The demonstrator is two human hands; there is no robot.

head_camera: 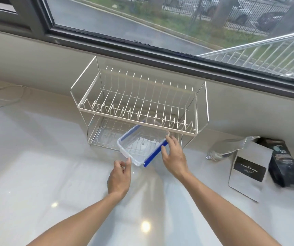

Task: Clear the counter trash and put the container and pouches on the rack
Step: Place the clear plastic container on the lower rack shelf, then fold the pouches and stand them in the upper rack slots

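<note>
The pouch (247,171) label was unreadable. Both hands, left (119,176) and right (173,154), pinched the clear container (140,148), half inside the rack (139,107).
</note>
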